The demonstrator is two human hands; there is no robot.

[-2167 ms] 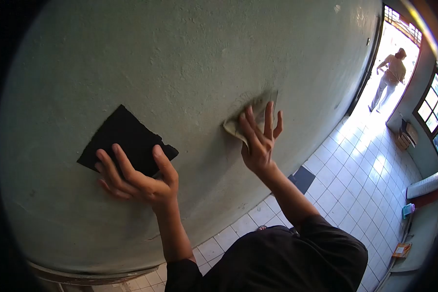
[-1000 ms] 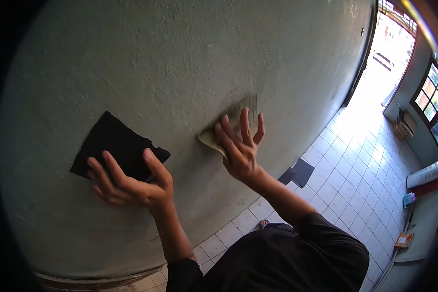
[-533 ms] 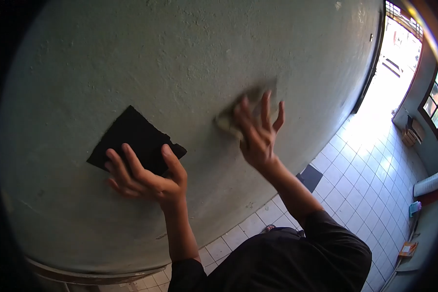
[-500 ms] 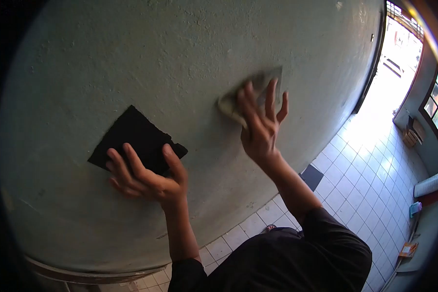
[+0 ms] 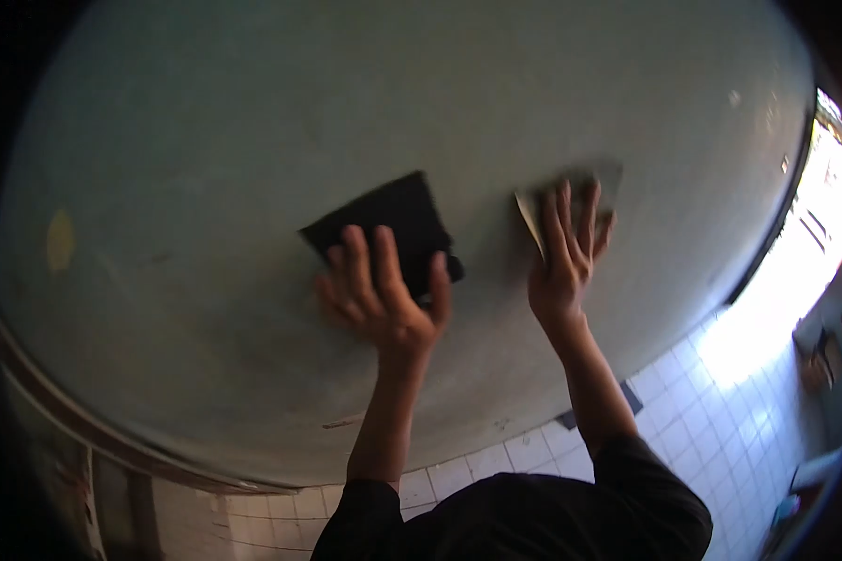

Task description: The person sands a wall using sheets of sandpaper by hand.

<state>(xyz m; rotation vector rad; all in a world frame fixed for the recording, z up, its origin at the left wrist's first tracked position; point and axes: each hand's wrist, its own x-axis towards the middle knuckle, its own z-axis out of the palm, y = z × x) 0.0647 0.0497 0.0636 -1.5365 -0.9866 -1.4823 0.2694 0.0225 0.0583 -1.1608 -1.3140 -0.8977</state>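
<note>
My left hand (image 5: 384, 299) lies with fingers spread over a black sheet of sandpaper (image 5: 398, 210), holding it against the grey-green wall. The sheet's right edge is ragged, and its lower part is hidden by my fingers. To the right, my right hand (image 5: 571, 248) presses a second, greyish sandpaper sheet (image 5: 607, 185) to the wall with its fingers extended. A pale edge (image 5: 529, 222) of that sheet stands out left of the fingers. My right thumb is hidden, and both hands are somewhat blurred.
The wall (image 5: 253, 122) curves across the view, with a yellowish patch (image 5: 60, 240) at left. White floor tiles (image 5: 486, 460) run along its foot. A dark flat piece (image 5: 631, 397) lies behind my right forearm. A bright doorway (image 5: 781, 290) opens at right.
The view has turned, bringing more of the left side in. Both hands and their sheets have shifted right in view; the left sheet sits higher and has rotated somewhat.
</note>
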